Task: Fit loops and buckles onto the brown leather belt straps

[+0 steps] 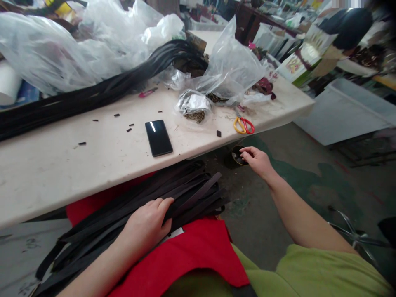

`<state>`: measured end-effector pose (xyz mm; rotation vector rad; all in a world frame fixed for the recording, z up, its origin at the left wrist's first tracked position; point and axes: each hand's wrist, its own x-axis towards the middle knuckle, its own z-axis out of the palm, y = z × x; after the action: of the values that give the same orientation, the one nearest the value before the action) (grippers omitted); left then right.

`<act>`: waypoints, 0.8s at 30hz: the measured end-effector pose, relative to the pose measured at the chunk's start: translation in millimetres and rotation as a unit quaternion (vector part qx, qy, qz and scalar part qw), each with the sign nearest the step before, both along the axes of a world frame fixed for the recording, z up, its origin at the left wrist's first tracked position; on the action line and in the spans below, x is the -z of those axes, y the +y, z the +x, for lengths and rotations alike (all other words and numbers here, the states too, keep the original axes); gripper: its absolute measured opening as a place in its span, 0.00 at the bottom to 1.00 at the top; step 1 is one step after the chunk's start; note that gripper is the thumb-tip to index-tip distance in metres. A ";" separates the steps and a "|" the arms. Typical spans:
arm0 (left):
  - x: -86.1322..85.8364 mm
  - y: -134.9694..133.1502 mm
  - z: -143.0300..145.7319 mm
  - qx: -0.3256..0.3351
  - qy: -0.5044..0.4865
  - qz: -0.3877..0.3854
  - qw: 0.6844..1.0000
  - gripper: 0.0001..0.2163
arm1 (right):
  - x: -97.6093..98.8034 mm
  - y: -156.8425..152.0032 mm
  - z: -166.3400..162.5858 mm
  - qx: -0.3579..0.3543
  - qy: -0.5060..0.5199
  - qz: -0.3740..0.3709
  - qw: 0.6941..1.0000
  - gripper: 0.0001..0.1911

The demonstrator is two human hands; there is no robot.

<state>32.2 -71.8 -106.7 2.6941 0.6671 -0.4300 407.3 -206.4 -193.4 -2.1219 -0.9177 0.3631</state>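
Across my lap lies a thick bundle of flat black straps (198, 194), over a red apron (192, 243). My left hand (151, 220) is on the bundle, its fingers curled over the straps and partly hidden among them. Past the table's front edge, my right hand (255, 161) hangs over a dark round container (237, 156) on the floor. The fingers of that hand are bent and drawn together in a pinch; whatever they may hold is too small to make out.
On the white table (46, 173) are a phone (159, 138), red-and-yellow scissors (243, 125), small black scraps (219, 133) and a pink-handled tool (147, 93). Another long black strap bundle (93, 95) lies behind, by clear plastic bags (235, 62). A white bin (346, 109) stands right.
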 end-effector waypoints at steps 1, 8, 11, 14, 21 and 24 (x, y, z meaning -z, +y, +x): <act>-0.5 0.7 -0.6 0.004 -0.001 0.000 1.000 0.20 | -0.1 -0.5 0.3 0.001 0.004 0.000 1.000 0.15; -5.3 1.5 1.8 -0.019 0.020 -0.033 0.999 0.21 | 5.0 0.9 -1.8 0.004 0.026 -0.010 1.000 0.15; -10.7 8.8 0.4 -0.050 0.019 -0.057 0.997 0.20 | 2.2 2.2 -2.3 0.007 0.032 -0.018 0.999 0.16; -24.5 31.5 -12.4 -0.115 -0.016 -0.057 0.992 0.21 | -16.2 8.5 -6.5 -0.002 0.038 -0.011 0.999 0.17; -69.9 131.5 -95.0 -0.240 -0.044 0.114 0.963 0.18 | -65.9 94.3 -58.5 -0.106 -0.009 0.008 0.994 0.23; -77.9 188.3 -143.9 -0.315 -0.019 0.217 0.924 0.17 | -82.1 154.7 -117.5 -0.230 0.030 0.071 0.970 0.23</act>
<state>-111.6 116.5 -28.8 2.6352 1.7109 -0.0583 289.7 -51.7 -111.3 -1.7454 -1.3580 0.5734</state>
